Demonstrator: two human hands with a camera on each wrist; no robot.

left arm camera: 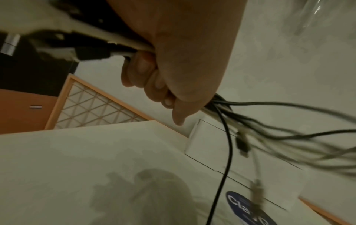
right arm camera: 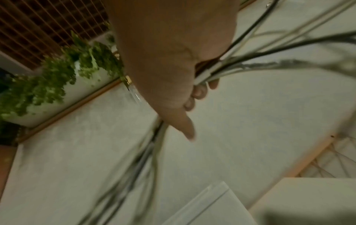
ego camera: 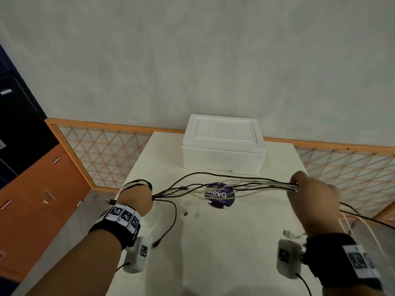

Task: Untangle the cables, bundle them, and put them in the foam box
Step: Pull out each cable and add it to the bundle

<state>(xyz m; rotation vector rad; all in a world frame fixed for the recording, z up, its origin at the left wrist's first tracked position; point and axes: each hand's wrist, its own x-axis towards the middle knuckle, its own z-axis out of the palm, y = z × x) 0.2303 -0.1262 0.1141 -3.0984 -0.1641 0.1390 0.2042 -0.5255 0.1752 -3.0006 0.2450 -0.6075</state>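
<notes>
A bunch of black and white cables (ego camera: 224, 185) stretches in the air between my two hands above the white table (ego camera: 213, 242). My left hand (ego camera: 136, 197) grips one end, with several strands looped over its back; the left wrist view shows the fingers (left arm camera: 146, 79) curled round the cables (left arm camera: 269, 129). My right hand (ego camera: 310, 193) grips the other end, and loose cable tails hang down past its wrist. In the right wrist view its fingers (right arm camera: 198, 92) close round the strands (right arm camera: 250, 64). The white foam box (ego camera: 223, 144) stands at the table's far edge with its lid on.
A round dark blue sticker (ego camera: 220, 196) lies on the table under the cables. A black plug end (ego camera: 156, 243) and a white connector (ego camera: 185, 212) dangle near the tabletop. Orange-framed lattice panels (ego camera: 102, 154) flank the table, and an orange cabinet (ego camera: 38, 199) stands at left.
</notes>
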